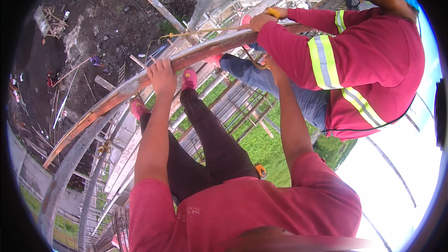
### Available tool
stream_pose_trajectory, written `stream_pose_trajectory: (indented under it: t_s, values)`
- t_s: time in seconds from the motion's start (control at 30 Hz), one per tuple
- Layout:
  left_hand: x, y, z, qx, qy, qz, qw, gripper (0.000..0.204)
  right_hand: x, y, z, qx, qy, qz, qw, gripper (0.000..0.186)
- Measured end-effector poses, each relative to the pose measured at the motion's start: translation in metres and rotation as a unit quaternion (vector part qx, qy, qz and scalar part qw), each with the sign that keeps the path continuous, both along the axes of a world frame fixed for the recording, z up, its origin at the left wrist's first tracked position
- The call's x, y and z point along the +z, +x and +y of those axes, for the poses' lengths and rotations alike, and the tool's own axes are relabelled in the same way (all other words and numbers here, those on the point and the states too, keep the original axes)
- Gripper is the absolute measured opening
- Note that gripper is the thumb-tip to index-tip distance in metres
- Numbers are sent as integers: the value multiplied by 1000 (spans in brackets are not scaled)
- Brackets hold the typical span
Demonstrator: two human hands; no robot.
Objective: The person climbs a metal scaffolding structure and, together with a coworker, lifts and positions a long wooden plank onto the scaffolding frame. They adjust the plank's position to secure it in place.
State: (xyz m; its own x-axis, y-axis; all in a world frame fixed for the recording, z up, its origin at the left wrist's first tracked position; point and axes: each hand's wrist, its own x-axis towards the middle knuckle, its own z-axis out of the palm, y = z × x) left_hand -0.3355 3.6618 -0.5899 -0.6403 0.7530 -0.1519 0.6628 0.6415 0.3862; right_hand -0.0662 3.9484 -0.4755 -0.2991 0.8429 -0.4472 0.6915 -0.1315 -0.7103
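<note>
High on scaffolding, open drop below — left hand (161, 75) grips the plank (140, 83) edge; right hand (270, 61) probably closed, half hidden.

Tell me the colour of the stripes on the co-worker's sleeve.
Yellow-green with a grey band down the middle, on the stripes; head view.

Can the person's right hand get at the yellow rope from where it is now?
Probably yes. The right hand sits by the long wooden plank, just below the co-worker's hand holding the yellow rope; only that arm crowds the way.
</note>
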Motion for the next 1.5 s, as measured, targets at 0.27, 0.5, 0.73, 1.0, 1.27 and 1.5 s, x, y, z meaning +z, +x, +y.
stream_pose_trajectory:
  t_s: [0.27, 0.5, 0.73, 1.0, 1.27, 1.5]
  values:
    - [0, 2, 1, -3, 4, 31, 1000, 50, -43, -9, -18, 59, 102, -142, 983, 44]
    - [12, 3, 4, -5, -1, 18, 1000, 53, -51, -42, -110, 100, 42, -226, 968, 80]
    - [-2, 1, -4, -33, 10, 14, 999, 56, -85, -158, -160, -272, -247, 53, 929, 97]
    - [-9, -4, -9, -62, -33, -14, 997, 80, -116, -214, -162, -433, -115, 68, 891, 89]
    - [11, -16, -10, -74, -46, -108, 990, 81, -112, -210, -154, -418, -164, 56, 892, 83]
    - [32, 1, -99, 73, 196, -128, 969, 57, -114, -207, -156, -403, -186, 126, 887, 76]
